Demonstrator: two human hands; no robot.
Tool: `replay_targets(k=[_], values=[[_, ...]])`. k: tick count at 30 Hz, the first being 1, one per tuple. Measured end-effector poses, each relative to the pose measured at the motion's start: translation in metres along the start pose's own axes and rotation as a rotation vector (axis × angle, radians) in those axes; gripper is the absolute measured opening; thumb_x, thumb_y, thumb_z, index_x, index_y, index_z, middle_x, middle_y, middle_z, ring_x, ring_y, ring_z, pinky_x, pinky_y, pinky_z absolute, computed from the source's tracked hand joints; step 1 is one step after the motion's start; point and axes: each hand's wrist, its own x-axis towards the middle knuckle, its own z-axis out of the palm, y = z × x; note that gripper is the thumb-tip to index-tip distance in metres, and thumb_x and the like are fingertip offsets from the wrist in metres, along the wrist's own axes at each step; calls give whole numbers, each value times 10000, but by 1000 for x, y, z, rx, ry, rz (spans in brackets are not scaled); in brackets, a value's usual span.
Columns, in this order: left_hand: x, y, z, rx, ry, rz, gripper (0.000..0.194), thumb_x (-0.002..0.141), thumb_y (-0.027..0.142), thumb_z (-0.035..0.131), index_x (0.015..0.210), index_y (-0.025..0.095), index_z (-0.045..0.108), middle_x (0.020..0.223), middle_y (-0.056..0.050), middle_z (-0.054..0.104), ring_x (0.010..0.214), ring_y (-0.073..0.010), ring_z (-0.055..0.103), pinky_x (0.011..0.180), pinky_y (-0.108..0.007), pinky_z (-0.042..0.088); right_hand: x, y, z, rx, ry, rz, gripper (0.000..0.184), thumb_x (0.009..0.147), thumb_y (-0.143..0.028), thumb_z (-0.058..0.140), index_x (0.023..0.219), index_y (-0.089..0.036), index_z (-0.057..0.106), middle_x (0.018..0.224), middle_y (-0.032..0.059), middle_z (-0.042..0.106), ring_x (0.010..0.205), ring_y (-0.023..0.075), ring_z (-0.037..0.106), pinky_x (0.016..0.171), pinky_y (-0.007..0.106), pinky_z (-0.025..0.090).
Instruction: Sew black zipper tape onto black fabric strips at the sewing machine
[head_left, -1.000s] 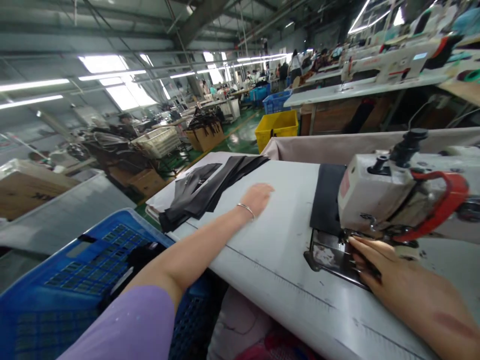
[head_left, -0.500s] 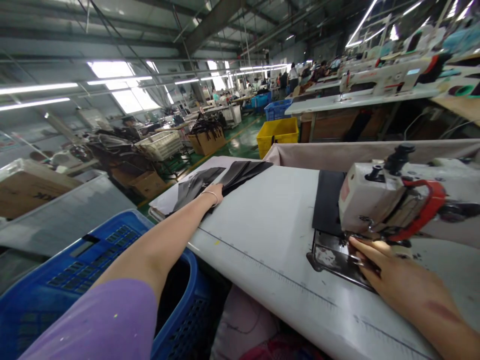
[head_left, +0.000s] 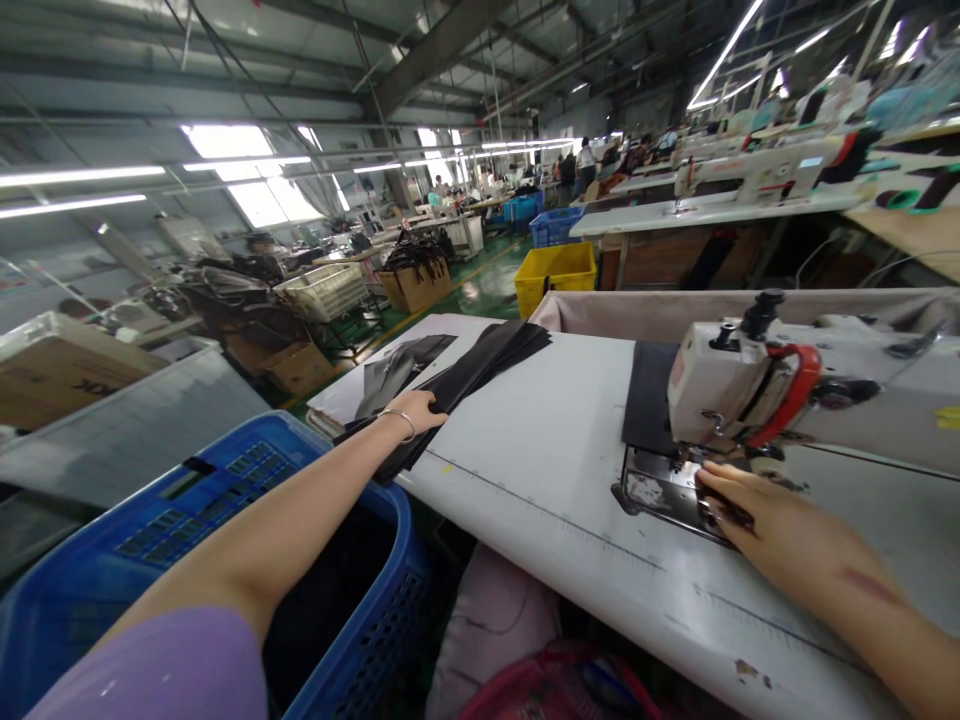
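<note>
My left hand [head_left: 417, 408], a bangle at its wrist, reaches out to a stack of long black fabric pieces [head_left: 480, 372] on the sewing table. Its fingers are closed on the near edge of the top piece. At the sewing machine [head_left: 712, 385], my right hand [head_left: 780, 515] rests beside the metal needle plate [head_left: 660, 488]. Its fingers curl round a small dark metal tool [head_left: 731, 510], mostly hidden, whose kind I cannot make out. Another black fabric piece [head_left: 646, 405] lies flat behind the plate, partly under the machine head.
A blue plastic basket [head_left: 401, 540] stands below the table's left end. Dark grey pieces [head_left: 405, 370] lie beside the black stack. A cloth-lined trough [head_left: 600, 312] runs along the table's back edge, with a yellow crate [head_left: 555, 275] beyond it.
My left hand has drawn back toward me and slightly left, and the black pieces have slid nearer with it. My right hand stays by the needle plate. The view has shifted slightly.
</note>
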Motion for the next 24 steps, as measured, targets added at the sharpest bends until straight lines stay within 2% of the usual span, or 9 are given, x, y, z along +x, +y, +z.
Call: replay_targets(k=[5, 10, 12, 14, 17, 19, 20, 22, 24], values=[[2, 10, -6, 26, -25, -9, 316, 920, 376, 556, 1117, 131, 582, 1096, -83, 607, 980, -196, 605, 861, -403, 512, -40, -18, -3, 8, 33, 21, 531, 888, -468, 435, 1369, -245, 472, 1441, 28, 447, 1278, 245, 465, 1080, 440, 387], [-16, 16, -33, 21, 43, 91, 280, 935, 359, 525, 1061, 128, 622, 1146, -103, 604, 1066, -220, 580, 937, -442, 470, -55, -25, -4, 15, 79, 45, 551, 877, -475, 453, 1388, -268, 452, 1447, 13, 438, 1281, 252, 460, 1080, 461, 384], [-39, 28, -40, 13, 90, 204, 270, 932, 313, 503, 984, 112, 675, 1287, -149, 538, 1232, -286, 477, 1052, -504, 358, -56, -30, -9, 32, 107, 58, 496, 875, -482, 466, 1324, -280, 524, 1395, 14, 500, 1229, 254, 510, 1038, 458, 431], [-72, 47, -42, 4, 90, 370, 242, 886, 282, 540, 846, 129, 723, 1392, -125, 469, 1344, -319, 353, 1142, -490, 225, -58, -45, -16, 63, 153, 64, 412, 884, -471, 475, 1240, -297, 589, 1320, 6, 566, 1164, 240, 558, 984, 440, 478], [-127, 78, -37, -80, -78, 715, 176, 784, 363, 677, 698, 217, 726, 1386, 13, 502, 1314, -216, 430, 1141, -296, 278, -57, -94, -27, 177, 192, -4, 325, 910, -381, 484, 1197, -297, 610, 1256, 10, 606, 1138, 211, 567, 969, 399, 489], [-152, 94, -33, -253, -164, 896, 253, 784, 461, 682, 941, 267, 727, 1469, 21, 402, 1341, -194, 403, 1121, -267, 319, -50, -135, -31, 280, 182, -94, 309, 921, -288, 472, 1198, -291, 608, 1247, 21, 609, 1147, 195, 557, 981, 382, 478], [-159, 100, -29, -301, -151, 925, 446, 760, 486, 701, 1153, 278, 653, 1524, -3, 308, 1384, -216, 335, 1139, -307, 304, -46, -154, -31, 329, 160, -137, 313, 924, -253, 461, 1200, -283, 606, 1247, 29, 609, 1156, 194, 549, 979, 380, 478], [-163, 110, -17, -253, -51, 907, 896, 698, 403, 765, 1461, 257, 318, 1577, -65, 127, 1446, -283, 158, 1175, -447, 221, -39, -183, -33, 407, 132, -189, 308, 921, -239, 471, 1193, -267, 611, 1230, 48, 618, 1143, 204, 554, 959, 388, 486], [-163, 117, 4, -99, 92, 877, 1024, 707, 185, 710, 1517, 248, 86, 1580, -88, 79, 1453, -317, 87, 1168, -549, 167, -39, -197, -36, 470, 114, -198, 279, 921, -276, 495, 1168, -257, 625, 1199, 58, 634, 1096, 209, 575, 918, 376, 501]])
